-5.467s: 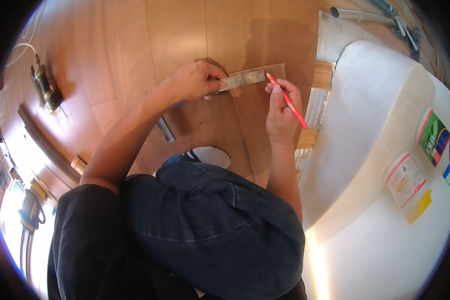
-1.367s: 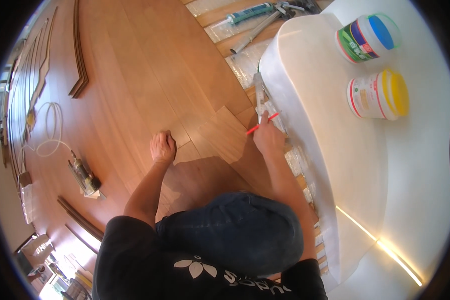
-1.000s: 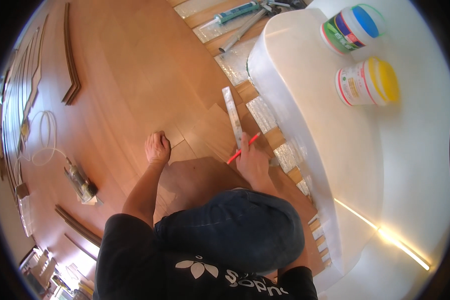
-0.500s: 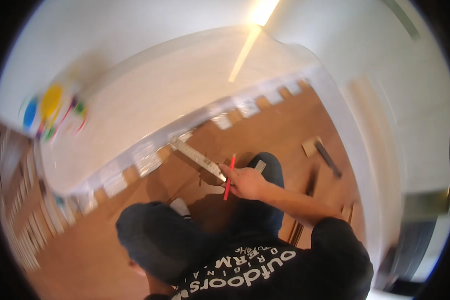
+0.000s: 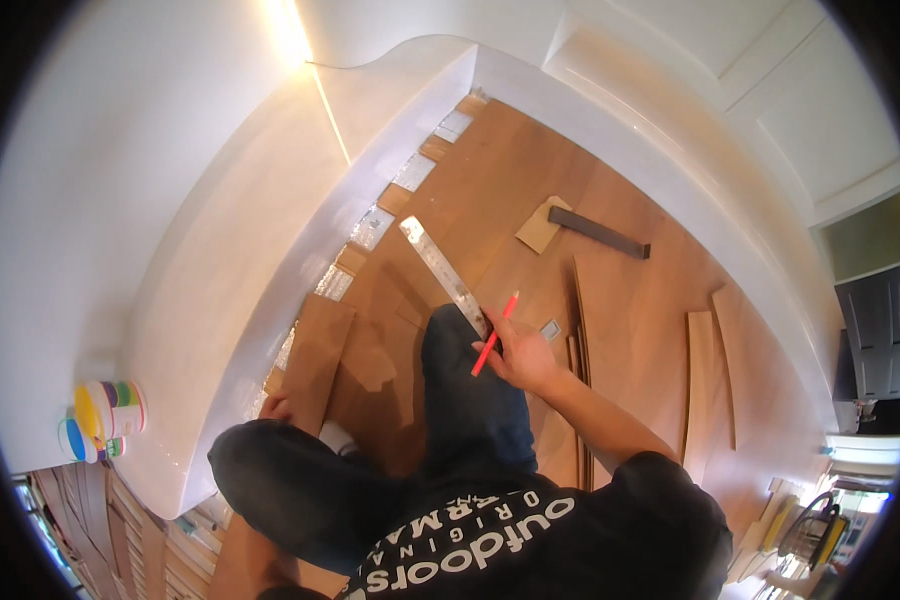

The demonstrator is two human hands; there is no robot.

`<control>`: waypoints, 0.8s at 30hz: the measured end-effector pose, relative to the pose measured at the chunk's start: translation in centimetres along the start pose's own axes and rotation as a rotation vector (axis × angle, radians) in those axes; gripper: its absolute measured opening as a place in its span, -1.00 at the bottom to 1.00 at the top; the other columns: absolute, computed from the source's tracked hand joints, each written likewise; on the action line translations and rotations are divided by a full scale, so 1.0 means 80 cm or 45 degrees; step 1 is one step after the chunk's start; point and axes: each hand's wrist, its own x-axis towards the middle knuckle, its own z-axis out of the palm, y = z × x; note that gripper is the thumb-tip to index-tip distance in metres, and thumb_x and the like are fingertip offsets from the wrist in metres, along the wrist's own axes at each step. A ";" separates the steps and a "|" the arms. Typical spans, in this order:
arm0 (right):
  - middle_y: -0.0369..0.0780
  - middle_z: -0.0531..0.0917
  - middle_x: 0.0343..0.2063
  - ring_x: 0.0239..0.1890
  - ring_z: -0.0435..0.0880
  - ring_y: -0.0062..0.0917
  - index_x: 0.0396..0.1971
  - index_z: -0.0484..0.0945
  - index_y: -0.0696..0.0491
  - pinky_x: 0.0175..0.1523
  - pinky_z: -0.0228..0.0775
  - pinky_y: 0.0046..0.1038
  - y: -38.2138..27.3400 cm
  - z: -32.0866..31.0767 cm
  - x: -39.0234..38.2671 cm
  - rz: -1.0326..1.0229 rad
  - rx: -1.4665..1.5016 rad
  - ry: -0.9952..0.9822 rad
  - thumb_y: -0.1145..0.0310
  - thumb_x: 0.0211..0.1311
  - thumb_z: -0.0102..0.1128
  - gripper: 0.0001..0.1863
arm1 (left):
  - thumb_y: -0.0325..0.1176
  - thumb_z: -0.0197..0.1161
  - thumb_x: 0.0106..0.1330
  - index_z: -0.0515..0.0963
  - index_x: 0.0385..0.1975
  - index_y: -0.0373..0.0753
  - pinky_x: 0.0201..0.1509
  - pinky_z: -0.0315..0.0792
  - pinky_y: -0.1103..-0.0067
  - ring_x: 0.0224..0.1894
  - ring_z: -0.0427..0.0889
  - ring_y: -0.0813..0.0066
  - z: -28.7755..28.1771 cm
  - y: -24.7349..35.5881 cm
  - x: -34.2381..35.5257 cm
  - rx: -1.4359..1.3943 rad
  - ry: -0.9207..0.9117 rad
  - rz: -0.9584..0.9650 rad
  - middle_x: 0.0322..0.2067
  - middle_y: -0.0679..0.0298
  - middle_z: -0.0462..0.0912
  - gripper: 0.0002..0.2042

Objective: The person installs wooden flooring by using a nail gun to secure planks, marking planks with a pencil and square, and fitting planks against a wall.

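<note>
Open floor [image 5: 510, 150] stretches past the far end of the steel ruler [image 5: 440, 272], giving a passage between the white ledge [image 5: 220, 270] on the left and the cardboard piece [image 5: 538, 230] and dark strip [image 5: 600, 233] on the right. Long strips [image 5: 584, 420] lie close to the right of the right hand [image 5: 518, 352]. The right knee [image 5: 458, 335] blocks direct crossing; the left knee [image 5: 260, 455] and a loose board [image 5: 318, 345] crowd the left hand [image 5: 276, 407].

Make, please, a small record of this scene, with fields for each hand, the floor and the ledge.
Right hand: holds a metal ruler and a red pencil
Left hand: mostly hidden behind the leg, near a short board; grip cannot be told
Floor: wooden; a dark bar lies with one end at a tan piece
White ledge: two buckets toward picture left
</note>
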 end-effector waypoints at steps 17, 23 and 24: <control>-0.12 0.78 -0.25 -0.26 0.80 -0.21 0.41 0.38 0.09 -0.24 0.65 -0.30 0.062 -0.137 0.106 0.128 -0.406 0.047 0.27 0.28 0.52 -0.25 | -0.34 0.18 0.58 0.49 0.28 -0.24 0.21 0.51 0.51 0.03 0.63 0.56 0.617 0.374 0.054 1.165 -1.347 0.852 0.01 0.35 0.68 -0.66; -0.13 0.74 -0.30 -0.34 0.74 -0.17 0.36 0.42 0.09 -0.28 0.61 -0.25 0.118 -0.140 0.166 0.131 -0.499 -0.011 0.30 0.23 0.54 -0.27 | -0.22 0.11 0.63 0.56 0.11 -0.25 0.09 0.57 0.53 -0.02 0.69 0.49 0.723 0.383 0.127 0.003 -1.540 0.491 -0.03 0.27 0.71 -0.73; -0.12 0.73 -0.31 -0.34 0.73 -0.16 0.36 0.42 0.09 -0.29 0.59 -0.24 0.126 -0.143 0.177 0.079 -0.548 -0.040 0.32 0.21 0.54 -0.27 | -0.22 0.11 0.63 0.56 0.11 -0.25 0.09 0.57 0.53 -0.02 0.69 0.49 0.732 0.387 0.134 0.003 -1.546 0.479 -0.03 0.27 0.71 -0.73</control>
